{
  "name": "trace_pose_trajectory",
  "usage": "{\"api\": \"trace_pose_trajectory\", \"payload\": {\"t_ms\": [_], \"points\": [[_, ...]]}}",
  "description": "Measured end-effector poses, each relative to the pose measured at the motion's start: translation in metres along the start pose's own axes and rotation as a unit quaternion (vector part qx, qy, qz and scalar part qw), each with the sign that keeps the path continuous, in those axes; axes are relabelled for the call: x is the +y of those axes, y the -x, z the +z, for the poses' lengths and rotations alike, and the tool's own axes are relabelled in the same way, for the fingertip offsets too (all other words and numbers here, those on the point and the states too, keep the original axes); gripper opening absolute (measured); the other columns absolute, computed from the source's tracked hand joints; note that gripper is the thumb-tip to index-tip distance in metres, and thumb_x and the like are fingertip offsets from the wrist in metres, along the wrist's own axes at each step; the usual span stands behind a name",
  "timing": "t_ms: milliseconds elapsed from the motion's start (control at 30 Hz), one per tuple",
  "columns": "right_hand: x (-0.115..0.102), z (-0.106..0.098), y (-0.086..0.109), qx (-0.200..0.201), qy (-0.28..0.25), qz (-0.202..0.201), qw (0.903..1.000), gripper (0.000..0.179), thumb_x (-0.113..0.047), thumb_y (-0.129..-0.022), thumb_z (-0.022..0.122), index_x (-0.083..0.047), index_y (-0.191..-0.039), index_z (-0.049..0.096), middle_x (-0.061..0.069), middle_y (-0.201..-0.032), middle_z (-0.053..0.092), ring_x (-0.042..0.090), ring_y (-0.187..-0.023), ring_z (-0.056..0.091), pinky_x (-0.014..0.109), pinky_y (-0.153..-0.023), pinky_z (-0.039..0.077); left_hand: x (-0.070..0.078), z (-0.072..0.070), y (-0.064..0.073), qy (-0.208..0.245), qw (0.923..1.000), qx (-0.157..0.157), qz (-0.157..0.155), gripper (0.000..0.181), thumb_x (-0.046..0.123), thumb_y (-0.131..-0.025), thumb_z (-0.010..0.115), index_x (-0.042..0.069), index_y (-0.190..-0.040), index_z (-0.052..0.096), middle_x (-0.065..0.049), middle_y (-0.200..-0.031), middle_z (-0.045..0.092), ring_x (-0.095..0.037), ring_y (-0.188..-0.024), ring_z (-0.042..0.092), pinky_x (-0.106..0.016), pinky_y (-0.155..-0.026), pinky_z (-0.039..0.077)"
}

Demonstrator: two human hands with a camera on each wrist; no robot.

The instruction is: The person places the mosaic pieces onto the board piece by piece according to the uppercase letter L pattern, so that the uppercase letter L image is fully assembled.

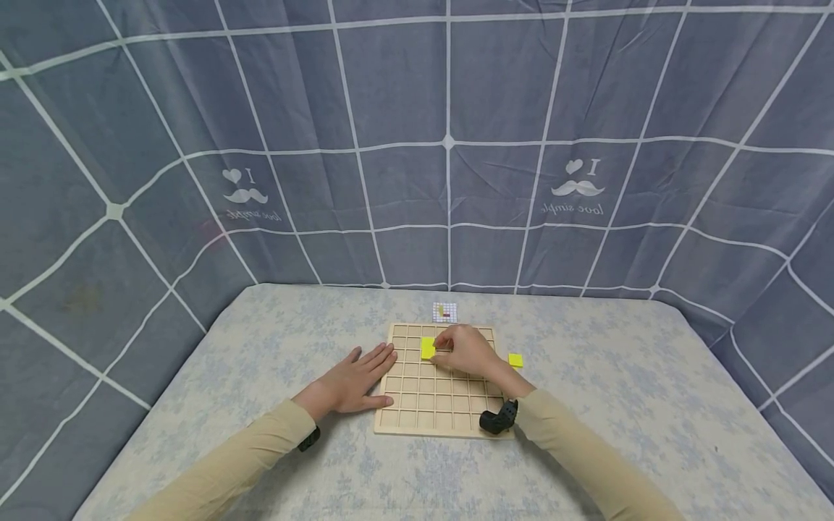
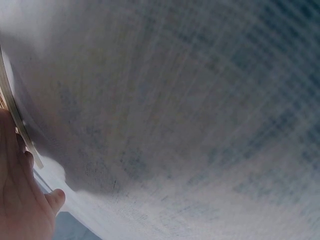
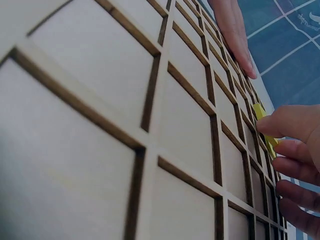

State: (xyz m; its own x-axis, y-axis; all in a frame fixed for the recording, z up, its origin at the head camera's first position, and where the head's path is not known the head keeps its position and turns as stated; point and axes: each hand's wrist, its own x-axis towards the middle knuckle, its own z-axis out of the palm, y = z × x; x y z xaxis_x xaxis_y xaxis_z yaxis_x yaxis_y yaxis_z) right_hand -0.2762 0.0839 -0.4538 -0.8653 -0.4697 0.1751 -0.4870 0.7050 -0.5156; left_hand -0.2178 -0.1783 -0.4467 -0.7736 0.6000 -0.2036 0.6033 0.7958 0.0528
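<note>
Head view, going left to right: we are resting our left hand [image 1: 361,380] flat, fingers straight, over the left edge of the wooden board [image 1: 426,400], and it is gripping nothing. The board is lying on the cloth-covered worktop [image 1: 260,347], showing pale square cells between thin raised strips. Left of its middle, near the far edge, a yellow piece [image 1: 427,348] is occupying our right fingertips. We are judging it light and stiff, perhaps slightly slippery on its faces and not very fragile; its opposite edges are seeming the best place to take hold. It is looking thin, flat and bright, longer front to back than across; whether it is sitting down in the cells, we cannot tell. Just beyond the board, a small printed card [image 1: 445,312] is showing a coloured grid. Our right hand [image 1: 468,351] is pinching the piece, thumb against fingers, nearly closed. Farther right, a yellow tile [image 1: 515,360] is lying just beside the board, untouched.
</note>
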Motion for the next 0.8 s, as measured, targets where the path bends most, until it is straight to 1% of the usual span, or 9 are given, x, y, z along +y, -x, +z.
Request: {"api": "trace_pose_trajectory", "payload": {"t_ms": [233, 333, 467, 533, 633, 800], "points": [[0.0039, 0.0039, 0.0007, -0.001, 0.000, -0.017, 0.9999, 0.023, -0.028, -0.077, 0.080, -0.012, -0.094, 0.076, -0.002, -0.086, 0.072, 0.006, -0.073, 0.061, 0.023, -0.067, 0.049, 0.0001, 0.0019, -0.0008, 0.001, 1.0000, -0.001, 0.000, 0.083, 0.061, -0.095, 0.042, 0.010, -0.155, 0.017, -0.009, -0.163, 0.012, -0.026, -0.150, 0.012, -0.056, -0.118, 0.018], [0.0042, 0.0044, 0.0006, -0.001, -0.005, -0.018, 0.9998, 0.023, -0.027, -0.077, 0.080, -0.012, -0.094, 0.076, -0.001, -0.086, 0.072, 0.007, -0.073, 0.061, 0.023, -0.068, 0.050, -0.0012, 0.0046, -0.0017, 0.003, 1.0000, 0.003, 0.001, 0.084, 0.062, -0.095, 0.042, 0.009, -0.155, 0.018, -0.009, -0.163, 0.013, -0.026, -0.150, 0.012, -0.056, -0.117, 0.019], [0.0042, 0.0046, 0.0006, -0.002, -0.005, -0.016, 0.9999, 0.022, -0.028, -0.077, 0.081, -0.013, -0.092, 0.076, -0.002, -0.085, 0.072, 0.006, -0.072, 0.060, 0.023, -0.067, 0.049, -0.0022, 0.0072, -0.0023, -0.002, 1.0000, 0.006, -0.002, 0.085, 0.064, -0.094, 0.041, 0.012, -0.156, 0.015, -0.006, -0.163, 0.010, -0.024, -0.151, 0.010, -0.055, -0.118, 0.018], [0.0044, 0.0048, 0.0006, -0.003, -0.005, -0.019, 0.9998, 0.022, -0.028, -0.076, 0.081, -0.013, -0.091, 0.076, -0.003, -0.085, 0.073, 0.006, -0.071, 0.059, 0.023, -0.066, 0.049, -0.0022, 0.0074, -0.0026, -0.005, 1.0000, 0.004, -0.005, 0.085, 0.065, -0.094, 0.040, 0.013, -0.156, 0.014, -0.006, -0.163, 0.009, -0.023, -0.151, 0.009, -0.055, -0.118, 0.018], [0.0052, 0.0051, 0.0007, -0.005, -0.007, -0.024, 0.9997, 0.021, -0.028, -0.076, 0.081, -0.014, -0.091, 0.076, -0.003, -0.085, 0.073, 0.006, -0.071, 0.059, 0.024, -0.066, 0.049, -0.0013, 0.0061, -0.0028, 0.000, 1.0000, 0.002, -0.005, 0.085, 0.063, -0.094, 0.042, 0.011, -0.156, 0.015, -0.007, -0.163, 0.010, -0.024, -0.151, 0.010, -0.056, -0.118, 0.018], [0.0064, 0.0058, 0.0014, -0.005, -0.007, -0.032, 0.9995, 0.023, -0.028, -0.076, 0.081, -0.013, -0.093, 0.076, -0.002, -0.087, 0.073, 0.006, -0.074, 0.062, 0.024, -0.068, 0.050, 0.0014, 0.0037, -0.0019, 0.005, 0.9999, -0.005, -0.009, 0.084, 0.062, -0.095, 0.042, 0.011, -0.156, 0.016, -0.007, -0.163, 0.010, -0.024, -0.151, 0.010, -0.056, -0.118, 0.017]]}}
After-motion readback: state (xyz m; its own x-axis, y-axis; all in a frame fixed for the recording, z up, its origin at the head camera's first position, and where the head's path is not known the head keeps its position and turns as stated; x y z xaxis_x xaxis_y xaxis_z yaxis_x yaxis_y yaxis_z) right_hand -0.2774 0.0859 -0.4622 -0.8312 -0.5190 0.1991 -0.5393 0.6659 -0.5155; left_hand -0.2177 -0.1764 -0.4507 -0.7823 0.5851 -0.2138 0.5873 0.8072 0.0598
